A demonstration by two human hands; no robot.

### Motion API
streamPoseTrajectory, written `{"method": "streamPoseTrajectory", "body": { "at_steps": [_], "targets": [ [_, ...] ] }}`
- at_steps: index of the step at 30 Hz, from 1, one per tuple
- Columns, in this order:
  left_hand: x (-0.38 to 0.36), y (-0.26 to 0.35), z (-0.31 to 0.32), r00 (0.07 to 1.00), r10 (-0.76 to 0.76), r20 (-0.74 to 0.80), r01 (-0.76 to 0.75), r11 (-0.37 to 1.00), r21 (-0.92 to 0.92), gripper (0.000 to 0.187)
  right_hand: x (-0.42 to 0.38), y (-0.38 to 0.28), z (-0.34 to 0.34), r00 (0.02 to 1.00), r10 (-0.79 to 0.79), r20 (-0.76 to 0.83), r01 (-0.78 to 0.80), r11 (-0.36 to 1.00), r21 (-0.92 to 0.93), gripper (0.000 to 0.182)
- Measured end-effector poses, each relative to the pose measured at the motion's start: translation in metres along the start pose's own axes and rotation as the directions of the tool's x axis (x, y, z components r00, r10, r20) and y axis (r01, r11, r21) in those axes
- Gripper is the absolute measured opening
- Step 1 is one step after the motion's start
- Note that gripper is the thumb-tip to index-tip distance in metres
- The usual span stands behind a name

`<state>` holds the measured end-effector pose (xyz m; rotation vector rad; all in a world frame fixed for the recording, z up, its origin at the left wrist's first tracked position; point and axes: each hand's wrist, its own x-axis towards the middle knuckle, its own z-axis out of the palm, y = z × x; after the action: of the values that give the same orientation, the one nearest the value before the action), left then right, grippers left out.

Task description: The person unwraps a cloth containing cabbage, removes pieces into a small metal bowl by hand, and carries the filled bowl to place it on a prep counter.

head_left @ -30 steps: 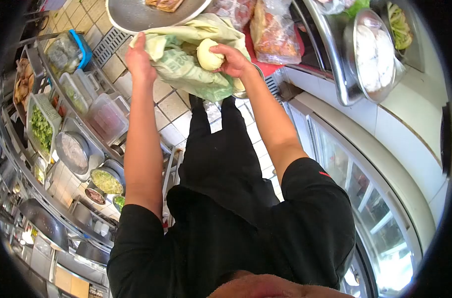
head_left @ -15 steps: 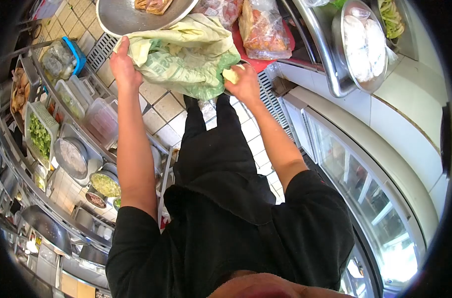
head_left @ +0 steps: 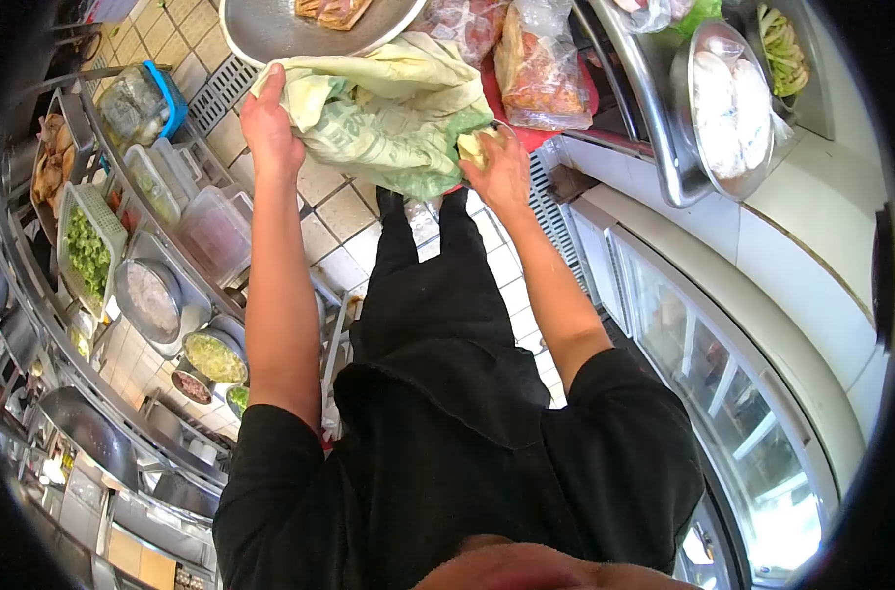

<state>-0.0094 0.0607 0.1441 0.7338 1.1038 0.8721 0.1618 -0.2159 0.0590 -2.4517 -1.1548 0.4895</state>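
A crumpled pale yellow-green cloth (head_left: 388,118) with green printed lettering stretches between my hands. My left hand (head_left: 272,128) is closed on its left edge, thumb toward the top. At the right edge, my right hand (head_left: 501,172) has its fingers closed around a bunched yellowish fold. A thin metal rim peeks out by the right fingers; what lies under the cloth is hidden. Just beyond it stands a large metal bowl (head_left: 260,39) with a browned piece of meat (head_left: 334,10) in it. Bagged meat (head_left: 541,79) rests on a red surface to the right.
On the left, a metal rack (head_left: 34,285) carries a green-vegetable basket (head_left: 69,202), clear plastic boxes (head_left: 216,236) and food bowls. To the right are a metal bowl with white bagged items (head_left: 732,108), a counter (head_left: 811,197) and a glass-door fridge (head_left: 722,364). Tiled floor lies below.
The whole view has shifted, so the surroundings appear slightly farther right and lower. Both hands still grip the cloth, whose folds have changed a little near the right hand.
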Motion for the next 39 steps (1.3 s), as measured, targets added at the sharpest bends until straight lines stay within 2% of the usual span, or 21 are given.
{"method": "streamPoseTrajectory", "body": {
  "at_steps": [1,2,5,6,9,10,11,13,16,19,22,25,28,29,31,32,34,36,37,38,39],
  "targets": [
    [-0.001,0.004,0.000,1.000,-0.003,-0.014,0.003,1.000,-0.008,0.029,-0.003,-0.002,-0.002,1.000,0.014,-0.014,-0.014,1.000,-0.018,0.054],
    [-0.002,0.008,0.000,1.000,-0.005,-0.026,0.005,1.000,-0.017,0.029,-0.004,-0.003,0.000,0.995,0.016,-0.101,-0.016,1.000,-0.001,0.053],
    [-0.004,0.015,-0.005,1.000,0.001,-0.027,-0.001,1.000,-0.017,0.030,0.006,0.004,0.006,0.979,0.136,-0.154,-0.123,0.988,0.092,0.054],
    [-0.003,0.016,-0.006,1.000,0.004,-0.018,-0.005,1.000,-0.010,0.030,0.015,0.007,0.009,0.975,0.096,-0.199,-0.078,0.992,0.096,0.055],
    [-0.006,0.016,-0.007,0.999,0.027,-0.016,-0.027,1.000,-0.006,0.030,0.039,0.002,0.010,0.982,0.052,-0.181,-0.054,0.998,-0.008,0.056],
    [-0.005,0.016,-0.006,1.000,0.018,-0.016,-0.018,1.000,-0.007,0.029,0.046,0.001,0.014,0.982,0.071,-0.177,-0.087,0.993,-0.082,0.043],
    [-0.005,0.014,-0.007,1.000,0.008,-0.018,-0.008,1.000,-0.008,0.029,0.054,0.008,0.017,0.988,0.038,-0.149,-0.048,0.997,-0.066,0.039],
    [-0.007,0.011,-0.009,1.000,-0.002,-0.019,0.001,1.000,-0.025,0.028,0.065,0.017,0.019,0.995,-0.031,-0.091,0.028,0.999,-0.028,0.030],
    [-0.009,0.006,-0.012,1.000,-0.001,-0.010,0.001,0.998,-0.062,0.026,0.072,0.006,0.017,0.986,0.080,-0.144,-0.047,0.975,0.218,0.022],
    [-0.009,0.004,-0.015,1.000,-0.008,-0.005,0.008,0.998,-0.066,0.027,0.075,-0.003,0.012,0.984,0.176,-0.039,-0.156,0.938,0.310,0.022],
    [-0.010,0.005,-0.016,1.000,-0.020,-0.016,0.019,0.998,-0.060,0.027,0.079,0.004,0.027,0.964,0.262,0.044,-0.237,0.770,0.593,0.023],
    [-0.009,0.003,-0.017,0.999,-0.032,-0.016,0.032,0.998,-0.045,0.028,0.083,-0.006,0.026,0.953,0.274,0.131,-0.242,0.421,0.874,0.024],
    [-0.006,0.000,-0.015,0.998,-0.043,-0.036,0.043,0.999,-0.012,0.029,0.099,-0.009,0.029,0.962,0.244,0.125,-0.186,0.248,0.951,0.025],
    [-0.004,-0.003,-0.015,0.998,-0.046,-0.039,0.046,0.999,0.002,0.029,0.105,-0.010,0.026,0.960,0.255,0.114,-0.221,0.442,0.869,0.025],
    [-0.003,-0.008,-0.016,0.998,-0.058,-0.030,0.058,0.998,0.024,0.028,0.115,-0.012,0.016,0.959,0.272,0.086,-0.268,0.759,0.593,0.024],
    [-0.002,-0.010,-0.016,0.998,-0.065,-0.017,0.066,0.997,0.032,0.028,0.116,-0.015,0.015,0.967,0.227,-0.119,-0.148,0.875,0.461,0.024],
    [-0.006,-0.009,-0.006,0.997,-0.068,-0.030,0.069,0.996,0.049,0.028,0.113,-0.025,0.013,0.877,0.029,-0.479,0.022,0.995,0.100,0.023],
    [-0.009,-0.007,-0.001,0.997,-0.073,-0.014,0.074,0.995,0.065,0.028,0.104,-0.056,0.021,0.978,-0.031,-0.208,0.105,0.928,0.357,0.022],
    [-0.010,-0.006,0.001,0.997,-0.076,-0.007,0.076,0.994,0.075,0.028,0.102,-0.073,0.030,0.993,-0.091,-0.071,0.114,0.868,0.484,0.022],
    [-0.011,-0.004,0.002,0.997,-0.071,-0.020,0.073,0.989,0.129,0.032,0.106,-0.087,0.041,0.977,-0.146,0.154,0.052,0.867,0.495,0.022],
    [-0.010,-0.003,0.002,0.997,-0.074,-0.009,0.074,0.989,0.130,0.032,0.109,-0.099,0.053,0.909,-0.199,0.367,-0.009,0.870,0.493,0.022]
  ]
}}
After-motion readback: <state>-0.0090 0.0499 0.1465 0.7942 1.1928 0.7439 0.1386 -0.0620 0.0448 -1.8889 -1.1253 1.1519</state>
